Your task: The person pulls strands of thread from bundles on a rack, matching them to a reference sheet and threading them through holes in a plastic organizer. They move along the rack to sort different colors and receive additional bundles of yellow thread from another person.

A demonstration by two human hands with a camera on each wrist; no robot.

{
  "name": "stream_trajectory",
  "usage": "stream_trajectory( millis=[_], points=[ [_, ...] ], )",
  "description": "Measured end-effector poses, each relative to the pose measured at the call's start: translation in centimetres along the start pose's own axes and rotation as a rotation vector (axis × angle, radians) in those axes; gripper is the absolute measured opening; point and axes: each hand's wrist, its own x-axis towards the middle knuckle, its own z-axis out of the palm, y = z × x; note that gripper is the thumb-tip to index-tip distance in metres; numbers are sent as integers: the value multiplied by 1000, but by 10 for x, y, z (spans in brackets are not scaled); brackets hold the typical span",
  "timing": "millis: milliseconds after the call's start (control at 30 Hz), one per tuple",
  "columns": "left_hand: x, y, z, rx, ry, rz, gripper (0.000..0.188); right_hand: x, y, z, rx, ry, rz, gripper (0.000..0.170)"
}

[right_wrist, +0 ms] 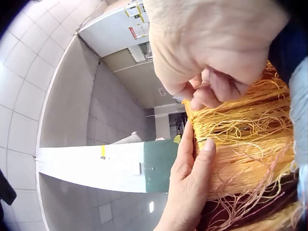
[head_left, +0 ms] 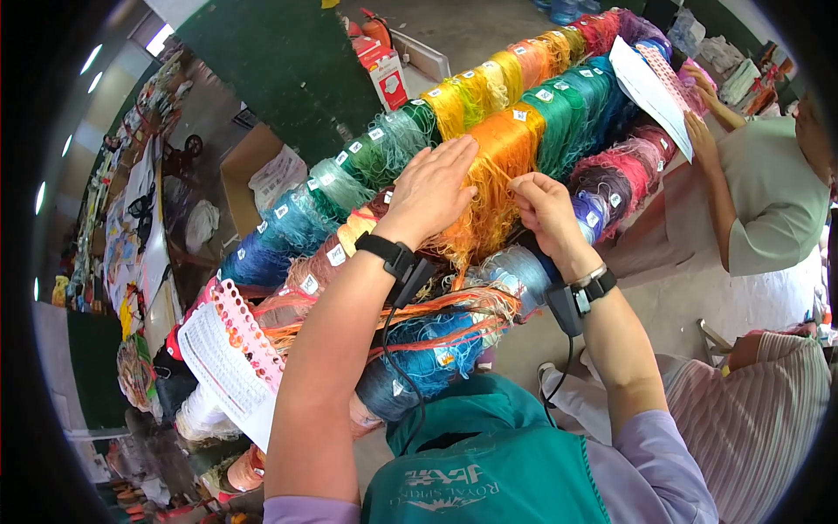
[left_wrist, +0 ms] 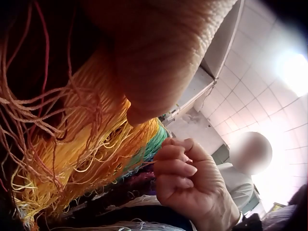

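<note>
A bundle of orange and yellow thread (head_left: 504, 140) hangs over the rack among other colours. My left hand (head_left: 435, 192) rests on its left side, fingers straight and together, with the thumb against the strands. On the other side, my right hand (head_left: 552, 214) has its fingers curled and pinches a thin orange thread (left_wrist: 149, 163) drawn out from the bundle. In the right wrist view the left hand (right_wrist: 185, 185) lies along the bundle's edge, below the curled right fingers (right_wrist: 204, 96).
Green thread (head_left: 563, 113) hangs beyond the orange, blue thread (head_left: 423, 349) closer to me. Loose orange-red strands (head_left: 410, 316) lie across the near rack. A punched card with a printed sheet (head_left: 229, 367) is at left. Another person (head_left: 777, 192) holds a white sheet (head_left: 650, 92) at right.
</note>
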Motion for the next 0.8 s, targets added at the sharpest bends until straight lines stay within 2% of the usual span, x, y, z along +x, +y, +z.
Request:
stream_trajectory(
  millis=[67,167,233,267,333,367,400,467,533,567,600,700,800],
  points=[
    [3,2,3,-26,17,14,63,-15,-5,6,-246,78,-97,13],
    [0,-2,5,-50,69,11,61,-61,-21,11,-351,105,-220,11],
    [-1,-3,7,-81,72,-13,61,-104,-31,10,-382,166,-202,12],
    [-3,-3,10,-92,111,-8,58,-120,-19,-22,-331,139,-226,15],
    [-4,-2,8,-72,110,-26,53,-165,-3,-49,-468,141,-461,16],
    [-1,-2,6,-82,49,-44,52,-191,3,-64,-263,112,-340,15],
    [-1,-3,14,-38,84,-43,50,-218,9,-77,-64,91,-219,14],
    [3,-3,21,-52,40,-80,51,-265,45,-95,38,157,-117,15],
    [1,6,33,24,213,-98,54,-311,86,-103,-122,384,119,15],
    [-2,11,36,63,299,-109,56,-342,118,-117,-118,408,248,14],
    [-8,20,33,43,312,-97,57,-363,144,-120,-112,429,378,14],
    [-36,48,23,-39,330,-50,59,-379,200,-140,-221,358,374,14],
    [-69,61,-5,-50,201,3,58,-387,242,-151,-377,239,375,14]
  ],
)
